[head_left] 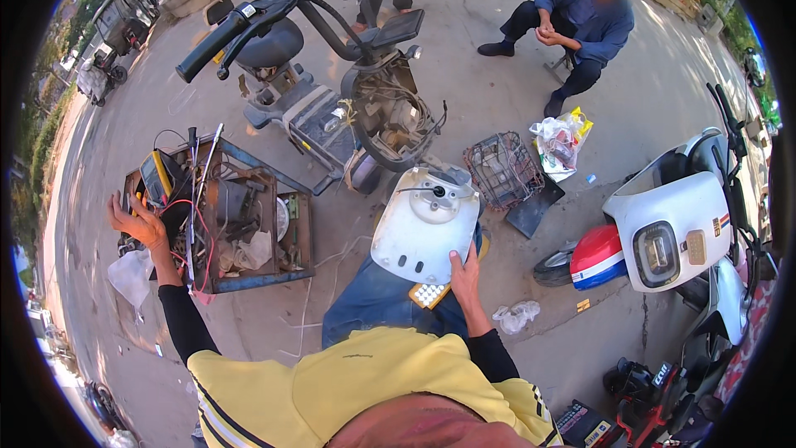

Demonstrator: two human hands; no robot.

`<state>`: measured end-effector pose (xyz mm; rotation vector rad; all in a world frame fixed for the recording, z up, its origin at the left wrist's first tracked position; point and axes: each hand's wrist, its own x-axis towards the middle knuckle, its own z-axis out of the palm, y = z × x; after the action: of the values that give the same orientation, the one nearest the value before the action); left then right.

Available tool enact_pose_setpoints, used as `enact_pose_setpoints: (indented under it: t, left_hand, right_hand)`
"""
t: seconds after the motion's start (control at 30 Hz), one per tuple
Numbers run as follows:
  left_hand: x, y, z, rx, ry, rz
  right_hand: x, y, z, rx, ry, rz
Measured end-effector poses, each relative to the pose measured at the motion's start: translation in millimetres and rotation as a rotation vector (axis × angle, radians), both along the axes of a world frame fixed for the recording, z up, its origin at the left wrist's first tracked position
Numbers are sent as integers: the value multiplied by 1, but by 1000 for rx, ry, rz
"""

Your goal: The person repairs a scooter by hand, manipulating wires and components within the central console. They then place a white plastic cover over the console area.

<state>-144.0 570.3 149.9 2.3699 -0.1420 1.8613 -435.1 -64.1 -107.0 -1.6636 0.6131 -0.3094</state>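
A white scooter front panel [402, 236] rests over my lap. It has a round housing with a dark centre and a cable at its far end, and two dark slots near me. My right hand [466, 278] grips its near right edge, thumb on top and the other fingers largely hidden. Out to the left, my left hand [137, 222] is raised with fingers apart and nothing in them, beside a metal toolbox [257, 280]. In the toolbox are a yellow-and-dark meter [156, 178], long screwdrivers, wires, a rag and assorted parts.
Ahead stands a scooter [323, 129] with its front opened and wiring exposed. A wire basket [503, 170] and plastic bag [562, 141] lie right of it. A seated person [576, 25] is beyond. A white scooter [676, 228] with a red-and-blue fender stands at right.
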Motion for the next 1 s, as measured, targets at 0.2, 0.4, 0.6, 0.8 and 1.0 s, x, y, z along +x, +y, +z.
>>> enact_pose_setpoints:
  t: [0.2,0.4,0.6,0.8,1.0]
  left_hand:
    - [-39,-202,-24,379,284,-501]
    - [7,-420,-34,706,620,-936]
    - [90,-575,-76,828,907,-1058]
    - [157,-634,-119,707,1310,-949]
    - [159,-628,-120,632,1317,-900]
  right_hand:
    - [5,1,0,-23,10,-15]
    - [2,0,0,-29,-12,-33]
    - [2,2,-1,-17,-24,-30]
    - [3,-1,12,-22,-44,-25]
    - [0,-4,5,-5,-57,-13]
